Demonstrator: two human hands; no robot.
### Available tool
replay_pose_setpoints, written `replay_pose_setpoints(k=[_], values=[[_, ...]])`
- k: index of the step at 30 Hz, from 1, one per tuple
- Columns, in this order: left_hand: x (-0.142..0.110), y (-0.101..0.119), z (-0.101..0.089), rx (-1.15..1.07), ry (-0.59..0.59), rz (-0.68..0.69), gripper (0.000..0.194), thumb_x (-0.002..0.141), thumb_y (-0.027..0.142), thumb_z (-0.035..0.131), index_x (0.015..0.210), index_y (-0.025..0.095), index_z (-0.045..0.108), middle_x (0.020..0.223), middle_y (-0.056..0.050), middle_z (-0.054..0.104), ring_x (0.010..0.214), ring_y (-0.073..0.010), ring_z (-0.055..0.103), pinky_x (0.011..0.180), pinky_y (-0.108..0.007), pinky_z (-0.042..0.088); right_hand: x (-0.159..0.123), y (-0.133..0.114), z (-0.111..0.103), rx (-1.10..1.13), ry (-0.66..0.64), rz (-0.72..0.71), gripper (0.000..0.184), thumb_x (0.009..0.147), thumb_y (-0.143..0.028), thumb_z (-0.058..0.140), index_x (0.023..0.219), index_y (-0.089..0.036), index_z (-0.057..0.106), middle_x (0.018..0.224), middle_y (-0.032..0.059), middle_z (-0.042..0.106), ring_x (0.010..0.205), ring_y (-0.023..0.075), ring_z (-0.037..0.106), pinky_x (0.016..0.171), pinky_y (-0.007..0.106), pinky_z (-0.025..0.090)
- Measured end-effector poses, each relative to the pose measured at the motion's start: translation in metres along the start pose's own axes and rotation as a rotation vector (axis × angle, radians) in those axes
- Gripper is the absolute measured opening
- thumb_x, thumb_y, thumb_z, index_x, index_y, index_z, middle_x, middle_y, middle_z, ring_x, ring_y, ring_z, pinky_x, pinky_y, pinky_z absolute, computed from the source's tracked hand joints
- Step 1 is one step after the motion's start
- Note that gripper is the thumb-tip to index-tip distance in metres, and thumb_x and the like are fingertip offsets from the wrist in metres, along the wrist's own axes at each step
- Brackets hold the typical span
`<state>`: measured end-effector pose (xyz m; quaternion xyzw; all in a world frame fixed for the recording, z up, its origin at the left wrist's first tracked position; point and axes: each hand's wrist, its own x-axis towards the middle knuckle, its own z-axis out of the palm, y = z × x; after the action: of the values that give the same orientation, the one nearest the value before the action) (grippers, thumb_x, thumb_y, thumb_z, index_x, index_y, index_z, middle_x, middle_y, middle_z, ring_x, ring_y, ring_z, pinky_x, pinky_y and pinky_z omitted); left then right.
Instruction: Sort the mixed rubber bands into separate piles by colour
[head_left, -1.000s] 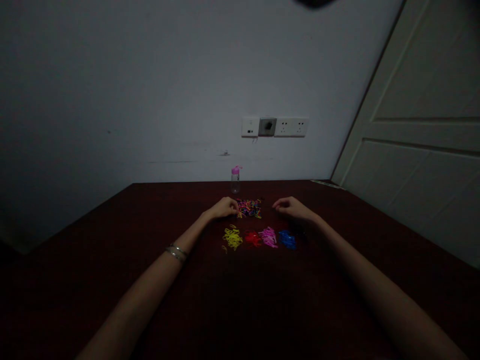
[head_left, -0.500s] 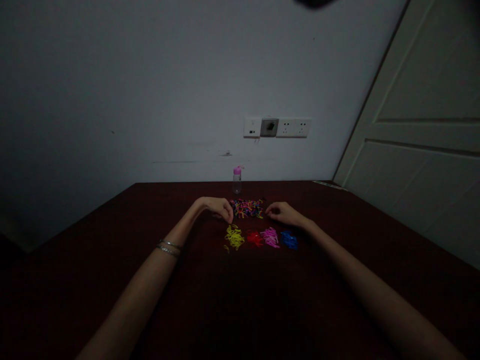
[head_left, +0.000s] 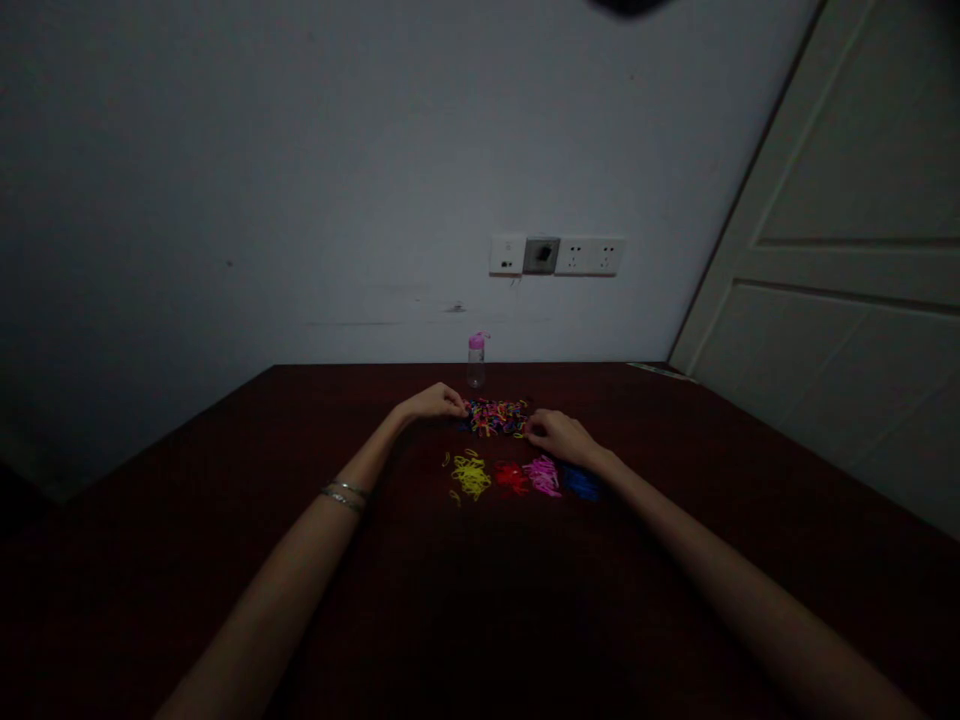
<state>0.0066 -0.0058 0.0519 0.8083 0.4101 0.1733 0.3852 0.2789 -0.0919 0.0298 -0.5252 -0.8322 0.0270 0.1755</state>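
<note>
A heap of mixed coloured small rubber bands (head_left: 496,416) lies on the dark red table (head_left: 480,600). Nearer me sit sorted piles: yellow (head_left: 469,476), red (head_left: 511,477), pink (head_left: 541,475) and blue (head_left: 581,484). My left hand (head_left: 435,403) rests at the heap's left edge, fingers curled and pinched at the bands. My right hand (head_left: 559,436) touches the heap's right edge, fingers curled, partly over the blue pile. What either hand holds is too small and dark to make out. Bangles (head_left: 343,495) circle my left wrist.
A small clear bottle with a pink cap (head_left: 475,360) stands at the table's far edge by the wall. Wall sockets (head_left: 556,256) sit above it. A white door (head_left: 847,300) stands at the right. The room is dim.
My left hand dipped to the yellow pile, then went back up to the heap's left edge. My right hand slid left and nearer, onto the heap's right edge.
</note>
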Motion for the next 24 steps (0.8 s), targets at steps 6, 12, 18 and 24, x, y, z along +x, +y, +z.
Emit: replay_pose_setpoints(k=[6, 12, 18, 24], values=[[-0.002, 0.000, -0.004, 0.026, 0.043, -0.007, 0.023, 0.061, 0.028, 0.061, 0.073, 0.009, 0.067, 0.068, -0.005, 0.063, 0.060, -0.0091, 0.049, 0.059, -0.022, 0.037, 0.001, -0.024, -0.003, 0.114, 0.012, -0.102, 0.013, 0.077, -0.024, 0.052, 0.081, -0.020, 0.064, 0.083, 0.0040, 0.063, 0.078, 0.0155, 0.056, 0.068, 0.024, 0.039], [-0.002, -0.005, -0.003, 0.077, -0.018, -0.005, 0.019, 0.058, 0.025, 0.061, 0.069, 0.010, 0.067, 0.060, -0.001, 0.059, 0.056, -0.0085, 0.047, 0.057, -0.021, 0.036, -0.007, -0.069, -0.004, 0.176, -0.026, -0.260, 0.014, 0.078, -0.029, 0.052, 0.084, -0.022, 0.064, 0.089, 0.0028, 0.061, 0.077, 0.0142, 0.055, 0.063, 0.023, 0.038], [-0.005, 0.002, 0.001, 0.258, -0.012, -0.004, 0.019, 0.058, 0.026, 0.062, 0.069, 0.012, 0.067, 0.055, 0.001, 0.055, 0.052, -0.0074, 0.042, 0.052, -0.020, 0.031, -0.008, -0.071, -0.010, 0.226, -0.053, -0.293, 0.015, 0.078, -0.030, 0.054, 0.084, -0.021, 0.064, 0.086, 0.0032, 0.062, 0.077, 0.0144, 0.055, 0.065, 0.024, 0.038], [-0.005, 0.004, 0.004, 0.357, -0.021, 0.015, 0.020, 0.057, 0.031, 0.066, 0.064, 0.013, 0.065, 0.054, 0.001, 0.054, 0.052, -0.0082, 0.044, 0.051, -0.021, 0.029, 0.003, -0.035, -0.015, 0.323, 0.030, -0.209, 0.018, 0.079, -0.028, 0.051, 0.082, -0.017, 0.065, 0.080, 0.0044, 0.064, 0.072, 0.0143, 0.056, 0.068, 0.026, 0.041]])
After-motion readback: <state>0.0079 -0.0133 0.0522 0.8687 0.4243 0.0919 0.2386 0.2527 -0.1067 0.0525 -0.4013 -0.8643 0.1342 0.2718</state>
